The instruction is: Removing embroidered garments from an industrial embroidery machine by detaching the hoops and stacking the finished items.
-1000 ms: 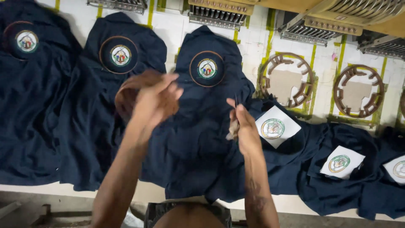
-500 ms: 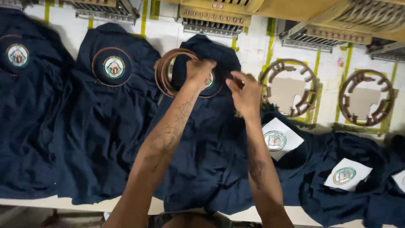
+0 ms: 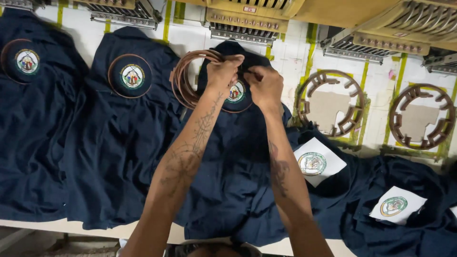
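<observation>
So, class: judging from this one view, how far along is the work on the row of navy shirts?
Looks done: two shirts at right lie unhooped, emblems showing, beside two empty hoop frames.
In hand: left hand holds loose brown hoops; right hand works at the middle shirt's emblem.
Left: two shirts at left sit hooped.

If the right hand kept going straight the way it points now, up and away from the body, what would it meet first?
Probably the top of the dark navy garment it already touches, near the embroidered round badge. Beyond that, the embroidery machine head at the table's far edge; depth is unclear. The right hand sits beside the left hand.
</observation>
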